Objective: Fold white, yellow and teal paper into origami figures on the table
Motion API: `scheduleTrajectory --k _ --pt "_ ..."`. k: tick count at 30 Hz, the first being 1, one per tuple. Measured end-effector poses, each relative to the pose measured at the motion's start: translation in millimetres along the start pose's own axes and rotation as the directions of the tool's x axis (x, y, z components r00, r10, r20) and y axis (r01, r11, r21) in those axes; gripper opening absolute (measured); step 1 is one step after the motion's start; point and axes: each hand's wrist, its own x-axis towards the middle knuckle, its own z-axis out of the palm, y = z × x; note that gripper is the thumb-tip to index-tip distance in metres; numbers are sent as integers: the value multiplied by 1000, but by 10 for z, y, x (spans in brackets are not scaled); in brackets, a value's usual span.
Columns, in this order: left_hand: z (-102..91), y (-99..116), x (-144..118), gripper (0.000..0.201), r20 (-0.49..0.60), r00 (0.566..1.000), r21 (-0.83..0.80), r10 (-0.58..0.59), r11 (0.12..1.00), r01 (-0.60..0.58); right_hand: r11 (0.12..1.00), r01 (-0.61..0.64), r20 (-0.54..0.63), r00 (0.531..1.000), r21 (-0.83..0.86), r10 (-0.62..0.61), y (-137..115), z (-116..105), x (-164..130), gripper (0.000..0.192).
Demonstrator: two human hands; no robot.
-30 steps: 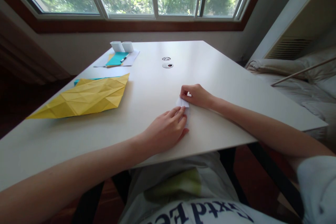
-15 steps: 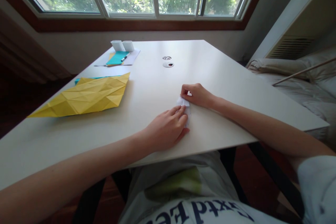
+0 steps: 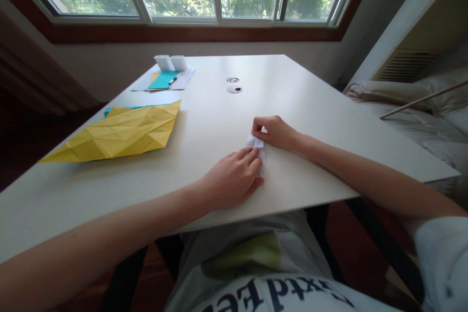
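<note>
A small folded piece of white paper point(image 3: 256, 143) lies on the white table point(image 3: 204, 126) near its front edge. My left hand point(image 3: 231, 179) rests flat on the table with its fingertips pressing on the near end of the paper. My right hand point(image 3: 275, 132) has curled fingers that pinch the far end of the same paper. Most of the paper is hidden under my fingers.
A large creased yellow paper sheet point(image 3: 120, 130) lies at the left over a teal sheet point(image 3: 122, 108). At the far left of the table are papers with a pen point(image 3: 174, 78) and two small white boxes point(image 3: 171, 62). Two round cable holes point(image 3: 233, 88) sit mid-table. A bed point(image 3: 413, 112) stands at the right.
Both hands stay on the white paper with almost no motion. The view has shifted very slightly.
</note>
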Motion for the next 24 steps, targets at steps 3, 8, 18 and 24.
scheduleTrajectory --k 3,8,18,24 --pt "0 -2 -2 31 -5 1000 6 0 1000 0 1000 7 -6 1000 -2 -7 6 -46 8 6" --pt "0 -7 -14 32 13 1000 19 -6 1000 5 999 40 -47 998 -19 -41 -59 -226 -22 14" --pt "-7 -6 -14 29 18 1000 18 -5 1000 5 999 -7 286 958 44 -5 -132 -283 -77 18" --pt "-4 -3 -27 31 21 1000 46 -19 999 18 998 -5 305 952 59 -14 -134 -299 -78 18"
